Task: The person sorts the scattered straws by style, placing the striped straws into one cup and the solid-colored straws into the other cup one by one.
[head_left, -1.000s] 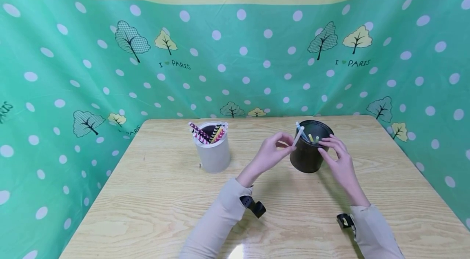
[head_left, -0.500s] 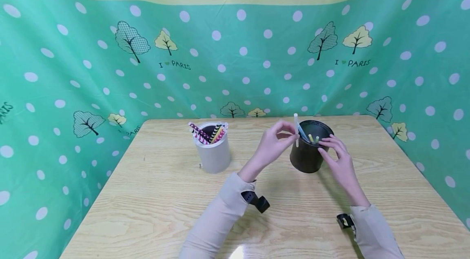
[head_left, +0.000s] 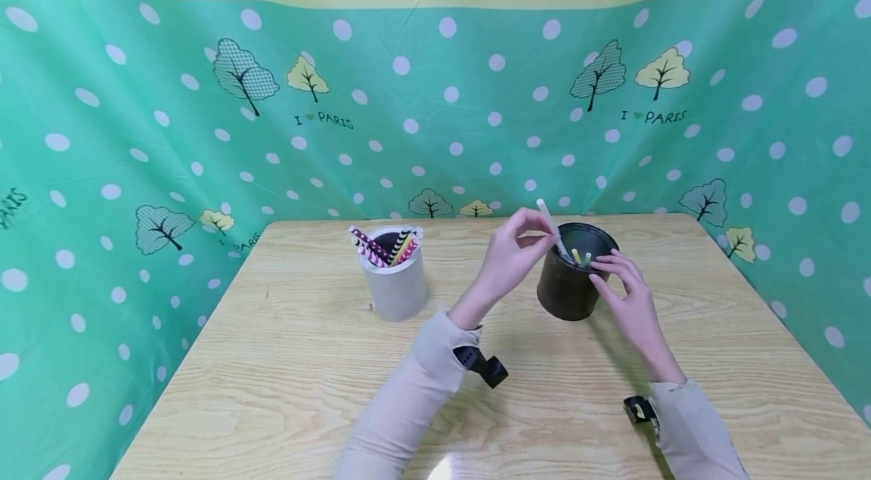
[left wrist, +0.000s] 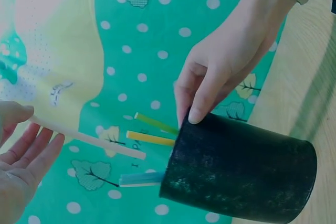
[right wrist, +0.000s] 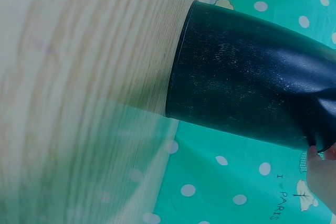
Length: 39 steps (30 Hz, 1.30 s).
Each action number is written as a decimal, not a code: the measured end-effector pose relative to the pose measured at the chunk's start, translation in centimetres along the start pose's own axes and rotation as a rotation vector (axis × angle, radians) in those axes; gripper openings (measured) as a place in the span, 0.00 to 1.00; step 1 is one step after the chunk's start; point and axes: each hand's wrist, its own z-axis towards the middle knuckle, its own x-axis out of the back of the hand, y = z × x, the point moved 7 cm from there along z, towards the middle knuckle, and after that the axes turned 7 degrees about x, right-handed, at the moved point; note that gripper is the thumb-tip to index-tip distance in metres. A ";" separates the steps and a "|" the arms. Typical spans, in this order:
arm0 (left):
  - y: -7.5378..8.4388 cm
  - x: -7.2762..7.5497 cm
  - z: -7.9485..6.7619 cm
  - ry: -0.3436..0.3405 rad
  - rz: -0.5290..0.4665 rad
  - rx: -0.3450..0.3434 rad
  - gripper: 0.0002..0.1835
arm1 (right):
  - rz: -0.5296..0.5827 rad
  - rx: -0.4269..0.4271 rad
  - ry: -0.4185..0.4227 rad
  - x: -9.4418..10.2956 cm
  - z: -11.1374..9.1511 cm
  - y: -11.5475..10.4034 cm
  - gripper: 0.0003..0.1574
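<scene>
Between thumb and fingers, my left hand (head_left: 512, 249) pinches a white straw (head_left: 545, 212) near the left side of the black cup (head_left: 568, 292). In the left wrist view the lower end of that white straw (left wrist: 100, 141) points at the mouth of the cup (left wrist: 236, 169), slightly outside it. A yellow straw (left wrist: 150, 138), a green straw (left wrist: 156, 123) and blue straws (left wrist: 140, 178) stick out of the cup. My right hand (head_left: 629, 302) grips the cup's rim on its right side, thumb outside. The right wrist view shows mostly the cup wall and one fingertip.
To the left stands a white cup (head_left: 398, 295) holding several patterned straws (head_left: 386, 247). Both cups stand upright on a wooden table (head_left: 286, 359). A green dotted curtain (head_left: 435, 109) hangs behind and along the sides.
My left hand has risen and moved slightly right and away, bringing the white straw up beside the black cup's rim, its tilt changing on the way. My right hand has stayed on the rim.
</scene>
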 end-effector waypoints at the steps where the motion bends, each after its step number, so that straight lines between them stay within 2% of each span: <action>1: -0.1 0.0 0.0 -0.001 0.002 -0.003 0.06 | 0.000 -0.003 -0.001 0.0 0.0 0.0 0.13; 7: -0.8 -0.3 0.1 -0.015 0.013 0.005 0.06 | -0.001 -0.007 -0.003 0.0 0.0 0.0 0.13; 22: -3.1 -1.1 0.6 -0.003 0.004 0.091 0.06 | -0.009 0.006 -0.003 0.0 -0.1 0.0 0.13; 29: -4.3 -1.2 0.7 0.030 0.043 0.124 0.07 | -0.020 0.006 -0.008 -0.1 0.0 0.1 0.13; 34: -5.4 -1.5 0.9 0.039 0.091 0.166 0.08 | -0.018 0.013 -0.004 -0.1 0.0 0.1 0.12; 39: -8.2 -2.0 1.4 0.026 0.106 0.201 0.08 | -0.021 0.016 0.001 0.0 0.0 0.1 0.12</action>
